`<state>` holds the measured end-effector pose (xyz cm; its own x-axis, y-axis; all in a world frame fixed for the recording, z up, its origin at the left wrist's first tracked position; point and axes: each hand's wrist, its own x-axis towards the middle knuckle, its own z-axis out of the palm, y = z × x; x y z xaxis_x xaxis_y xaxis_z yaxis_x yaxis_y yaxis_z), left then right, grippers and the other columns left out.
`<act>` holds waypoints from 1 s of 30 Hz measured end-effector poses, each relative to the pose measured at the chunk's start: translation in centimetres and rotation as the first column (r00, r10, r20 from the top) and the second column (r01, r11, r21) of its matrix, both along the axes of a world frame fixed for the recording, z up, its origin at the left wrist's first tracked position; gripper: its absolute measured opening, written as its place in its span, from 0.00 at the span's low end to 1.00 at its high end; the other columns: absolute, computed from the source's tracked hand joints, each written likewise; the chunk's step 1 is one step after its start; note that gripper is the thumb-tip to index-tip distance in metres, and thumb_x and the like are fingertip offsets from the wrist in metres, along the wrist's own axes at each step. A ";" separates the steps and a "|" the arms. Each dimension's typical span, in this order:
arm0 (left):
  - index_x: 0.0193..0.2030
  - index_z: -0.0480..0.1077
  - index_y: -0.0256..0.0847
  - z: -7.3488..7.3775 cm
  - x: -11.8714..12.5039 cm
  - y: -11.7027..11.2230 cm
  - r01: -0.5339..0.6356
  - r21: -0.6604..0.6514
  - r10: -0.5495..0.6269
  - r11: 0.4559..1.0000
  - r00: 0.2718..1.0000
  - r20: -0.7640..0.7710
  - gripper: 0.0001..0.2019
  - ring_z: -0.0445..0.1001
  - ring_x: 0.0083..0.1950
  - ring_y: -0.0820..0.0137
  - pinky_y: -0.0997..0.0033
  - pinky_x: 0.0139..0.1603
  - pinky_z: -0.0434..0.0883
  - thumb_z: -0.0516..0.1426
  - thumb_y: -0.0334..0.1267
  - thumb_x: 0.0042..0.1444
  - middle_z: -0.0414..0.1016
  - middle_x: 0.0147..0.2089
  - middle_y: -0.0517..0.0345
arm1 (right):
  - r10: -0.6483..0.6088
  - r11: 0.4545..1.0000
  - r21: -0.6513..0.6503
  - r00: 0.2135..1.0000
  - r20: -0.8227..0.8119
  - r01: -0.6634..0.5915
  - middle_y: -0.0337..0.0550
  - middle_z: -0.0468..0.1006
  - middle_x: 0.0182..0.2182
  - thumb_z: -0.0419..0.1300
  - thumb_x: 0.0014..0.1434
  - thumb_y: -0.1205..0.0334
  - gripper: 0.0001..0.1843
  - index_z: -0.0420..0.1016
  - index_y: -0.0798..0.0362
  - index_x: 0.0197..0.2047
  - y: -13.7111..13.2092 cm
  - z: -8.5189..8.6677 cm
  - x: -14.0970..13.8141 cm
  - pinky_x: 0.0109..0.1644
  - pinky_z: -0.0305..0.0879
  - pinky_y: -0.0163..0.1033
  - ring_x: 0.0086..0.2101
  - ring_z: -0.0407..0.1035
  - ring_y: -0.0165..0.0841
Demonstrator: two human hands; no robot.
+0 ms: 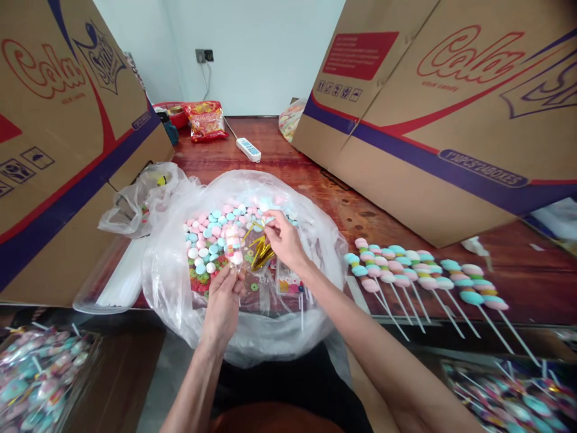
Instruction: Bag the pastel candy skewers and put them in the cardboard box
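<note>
My left hand (224,294) is closed around the lower end of a wrapped marshmallow skewer (233,243), which stands upright in clear film with coloured print. To its right, my right hand (285,237) has thumb and fingers pinched together on a thin gold twist tie (252,227). Just below those fingers lies a bundle of gold twist ties (262,254). Both hands are over a large clear plastic bag (171,282), spread open on the table. Inside it are pink, blue and white marshmallows (211,222) and green and red ring candies (198,279).
Unwrapped marshmallow skewers (424,270) lie in a row at right. Large cartons (67,132) flank the table (274,141). White sticks (121,273) lie in a tray at left. Boxes of wrapped skewers (42,373) stand below the table edge. A power strip (248,150) lies behind.
</note>
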<state>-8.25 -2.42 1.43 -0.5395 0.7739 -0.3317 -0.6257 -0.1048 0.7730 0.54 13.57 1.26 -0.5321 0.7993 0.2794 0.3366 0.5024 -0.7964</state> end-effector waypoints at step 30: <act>0.30 0.66 0.37 1.7 4.8 0.1 0.184 0.110 -0.183 0.977 0.983 -0.025 0.16 0.51 0.22 0.83 0.82 0.22 0.52 0.69 0.41 0.47 0.63 0.24 0.64 | -0.321 0.817 -0.575 0.800 -0.508 -0.037 0.36 0.72 0.26 0.60 0.60 0.57 0.09 0.69 0.52 0.31 -11.8 -0.5 4.5 0.31 0.61 0.32 0.28 0.65 0.29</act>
<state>-3.46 -2.29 3.13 -0.3891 0.8918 -0.2309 -0.6312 -0.0755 0.7719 5.01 1.78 0.79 -0.2878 0.9577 -0.0100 -0.2270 -0.0783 -0.9707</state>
